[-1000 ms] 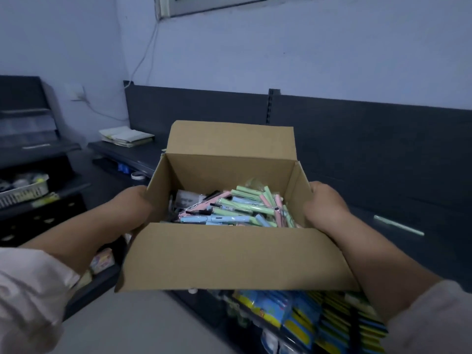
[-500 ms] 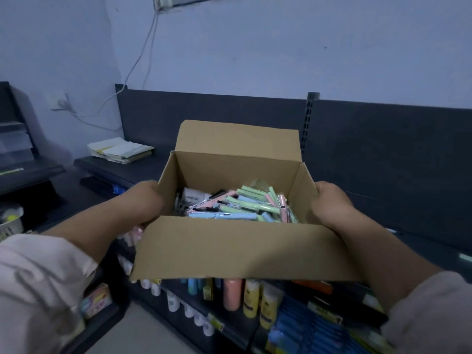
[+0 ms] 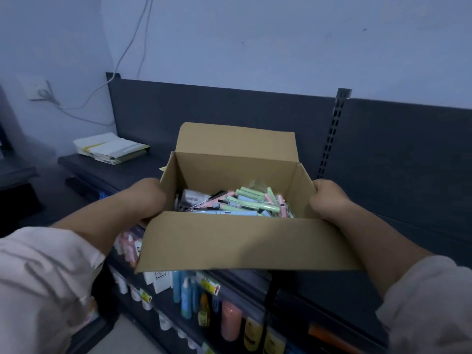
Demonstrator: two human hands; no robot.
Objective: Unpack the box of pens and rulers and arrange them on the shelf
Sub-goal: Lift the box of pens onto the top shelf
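An open brown cardboard box [image 3: 237, 241] hangs in the air in front of me, its flaps spread. Inside lies a heap of pens [image 3: 245, 204] in pastel green, pink and blue, some in clear wrappers. My left hand [image 3: 149, 198] grips the box's left wall and my right hand [image 3: 329, 199] grips its right wall. The dark top shelf [image 3: 408, 213] runs behind and to the right of the box, with a dark back panel above it. No rulers can be made out in the box.
A stack of papers [image 3: 109, 148] lies on the top shelf at the left. Lower shelves below the box hold several bottles [image 3: 186, 295] and tubes. A slotted upright [image 3: 332, 129] divides the back panel. A cable hangs down the wall at the left.
The view and the box have shifted left along the shelving and closer to it. The papers now sit nearer, and bottles replace the blue packets below. Both hands keep the same grip.
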